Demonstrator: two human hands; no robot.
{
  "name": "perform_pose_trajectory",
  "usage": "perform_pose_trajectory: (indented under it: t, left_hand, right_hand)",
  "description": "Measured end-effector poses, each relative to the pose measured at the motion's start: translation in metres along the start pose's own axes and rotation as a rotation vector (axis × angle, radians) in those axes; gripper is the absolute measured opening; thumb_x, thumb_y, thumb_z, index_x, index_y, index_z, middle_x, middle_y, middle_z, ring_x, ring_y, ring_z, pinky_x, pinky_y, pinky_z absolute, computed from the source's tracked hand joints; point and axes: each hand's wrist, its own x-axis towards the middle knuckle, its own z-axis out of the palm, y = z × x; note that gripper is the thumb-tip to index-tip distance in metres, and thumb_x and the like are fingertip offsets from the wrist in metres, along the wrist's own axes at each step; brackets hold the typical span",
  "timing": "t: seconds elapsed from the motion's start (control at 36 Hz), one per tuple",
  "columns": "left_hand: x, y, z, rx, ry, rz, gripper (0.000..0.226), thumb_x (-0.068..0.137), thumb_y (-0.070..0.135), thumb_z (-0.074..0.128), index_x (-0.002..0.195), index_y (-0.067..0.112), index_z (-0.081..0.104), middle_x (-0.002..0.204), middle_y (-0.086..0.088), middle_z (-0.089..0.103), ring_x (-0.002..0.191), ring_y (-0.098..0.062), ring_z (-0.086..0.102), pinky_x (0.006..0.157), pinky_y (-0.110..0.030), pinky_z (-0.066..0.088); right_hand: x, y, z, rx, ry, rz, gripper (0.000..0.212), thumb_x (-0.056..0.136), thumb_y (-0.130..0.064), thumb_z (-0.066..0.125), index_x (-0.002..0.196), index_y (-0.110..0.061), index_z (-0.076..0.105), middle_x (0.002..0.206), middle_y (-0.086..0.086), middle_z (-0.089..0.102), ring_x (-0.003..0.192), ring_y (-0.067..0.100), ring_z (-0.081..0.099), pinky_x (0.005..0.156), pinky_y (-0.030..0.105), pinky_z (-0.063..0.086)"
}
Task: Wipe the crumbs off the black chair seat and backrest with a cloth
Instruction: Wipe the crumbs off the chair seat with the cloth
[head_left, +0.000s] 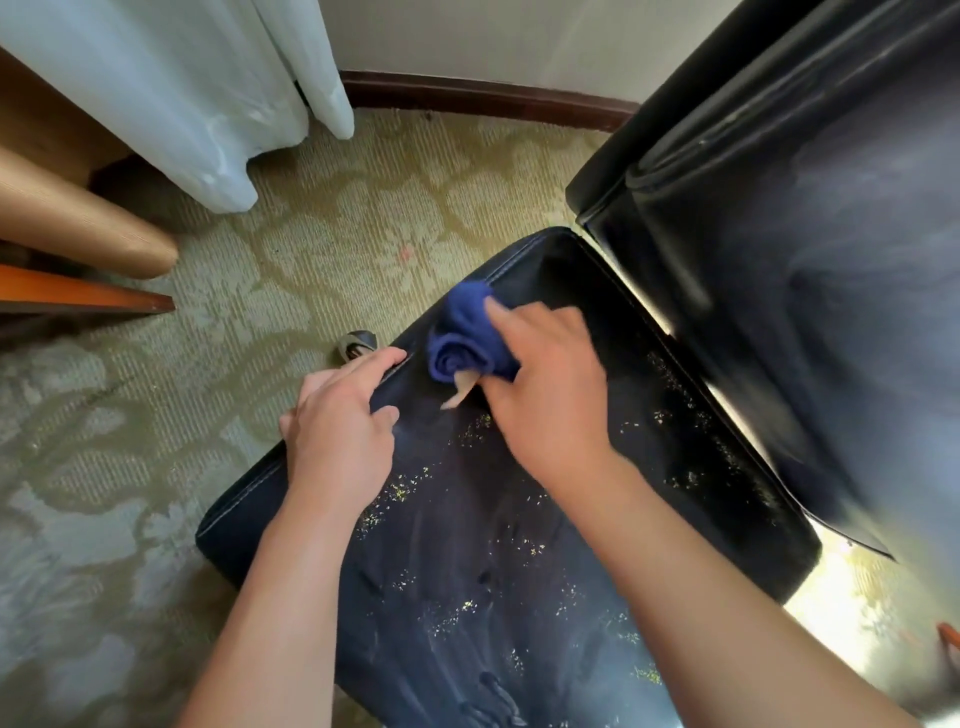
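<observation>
R hand (545, 384) palm-down, fingers clamped on bunched blue cloth (467, 340), pressed to black chair seat (467, 571) nr far-left edge. L hand (337, 421) flat, fingers loosely spread, gripping nothing, resting on seat's left edge. Crumbs (405, 493) scattered mid-seat; backrest (779, 260) at seat's right.

Ahead of us the middle of the seat (467, 545) lies open, with only scattered crumbs (405, 493) on it, so a hand could sweep there freely. Our left hand (337, 431) sits on the seat's left edge and our right hand (540, 384), bunching the cloth (465, 338), fills the far corner. The backrest (779, 260) walls off the right side. Left of the seat the carpet (322, 218) is clear up to the curtain (182, 93) and a wooden leg (78, 218).
</observation>
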Motion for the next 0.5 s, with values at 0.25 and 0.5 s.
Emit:
perform_pose_trajectory:
  t: [0.25,0.5]
  left_hand:
    - [-0.002,0.002,0.0,-0.056,-0.001,-0.012,0.053,0.099,0.011,0.061,0.139,0.044,0.051,0.138,0.021,0.056,0.132,-0.011,0.03,0.1,-0.044,0.025]
    - [-0.001,-0.002,0.008,-0.1,0.038,-0.009,0.054,0.098,0.009,0.061,0.138,0.044,0.054,0.105,0.009,0.059,0.127,-0.015,0.036,0.097,-0.036,0.024]
  right_hand:
    - [0.013,0.045,-0.033,0.075,0.277,0.165,0.057,0.074,-0.024,0.081,0.127,-0.011,0.067,0.112,0.005,0.07,0.1,0.028,0.058,0.09,0.03,0.044]
    - [0.005,0.038,-0.012,0.056,0.12,0.177,0.058,0.08,-0.024,0.08,0.135,-0.018,0.061,0.105,-0.007,0.07,0.095,0.019,0.045,0.08,0.023,0.04]
